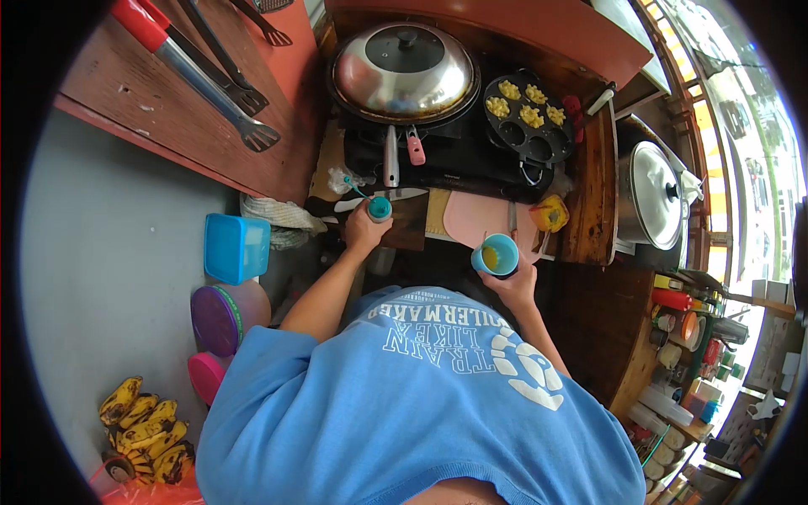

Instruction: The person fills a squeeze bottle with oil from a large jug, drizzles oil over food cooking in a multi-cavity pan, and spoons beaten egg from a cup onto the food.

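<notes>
My left hand (364, 232) is closed around a small bottle with a teal top (380, 209); its body is mostly hidden by my fingers. A thin teal piece slants up and left from the top. My right hand (515, 284) grips a light blue cup (503, 254) with some yellow liquid inside, tilted so that its opening faces me. Beyond the cup lies a pink cutting board (471, 217). Farther back, a black molded pan (512, 133) sits on the stove, several of its hollows filled with lumpy yellow food.
A large lidded pan (379, 76) covers the left burner, its handle pointing toward me. A knife (404, 194) lies near my left hand. At right stands a lidded steel pot (652, 194). A blue container (237, 248) and bananas (150, 433) are at left.
</notes>
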`<action>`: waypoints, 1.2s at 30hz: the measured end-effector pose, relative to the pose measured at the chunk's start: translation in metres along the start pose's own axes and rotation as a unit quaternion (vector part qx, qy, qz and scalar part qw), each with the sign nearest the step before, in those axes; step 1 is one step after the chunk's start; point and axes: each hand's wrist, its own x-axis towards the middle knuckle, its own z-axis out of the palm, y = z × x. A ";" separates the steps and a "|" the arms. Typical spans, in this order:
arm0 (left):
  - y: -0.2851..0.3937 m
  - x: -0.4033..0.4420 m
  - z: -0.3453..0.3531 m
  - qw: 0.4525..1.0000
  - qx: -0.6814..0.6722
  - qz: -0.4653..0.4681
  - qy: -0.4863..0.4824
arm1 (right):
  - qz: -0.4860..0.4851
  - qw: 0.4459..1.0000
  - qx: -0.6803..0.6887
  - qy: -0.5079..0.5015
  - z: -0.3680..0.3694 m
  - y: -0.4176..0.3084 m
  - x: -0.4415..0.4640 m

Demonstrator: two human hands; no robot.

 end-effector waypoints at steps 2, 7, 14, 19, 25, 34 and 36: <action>-0.001 -0.003 -0.001 1.000 -0.003 0.001 0.009 | -0.004 1.000 0.007 -0.005 0.000 -0.003 0.001; -0.006 -0.005 -0.044 0.991 -0.091 0.063 0.082 | -0.016 1.000 0.004 0.016 -0.003 0.003 -0.003; -0.005 0.075 -0.084 0.956 -0.022 0.052 0.289 | 0.007 0.999 0.009 0.039 -0.007 0.013 -0.015; -0.031 0.154 -0.052 0.957 0.048 -0.080 0.273 | 0.025 0.998 0.021 0.054 -0.013 0.002 -0.022; -0.058 0.211 -0.026 0.955 0.054 -0.180 0.227 | 0.054 0.996 0.021 0.068 -0.017 0.006 -0.031; -0.077 0.228 -0.021 0.958 0.019 -0.173 0.227 | 0.068 0.996 0.032 0.045 -0.008 0.019 -0.025; -0.089 0.224 -0.029 0.977 -0.031 -0.139 0.158 | 0.067 0.997 0.023 0.037 -0.003 0.026 -0.018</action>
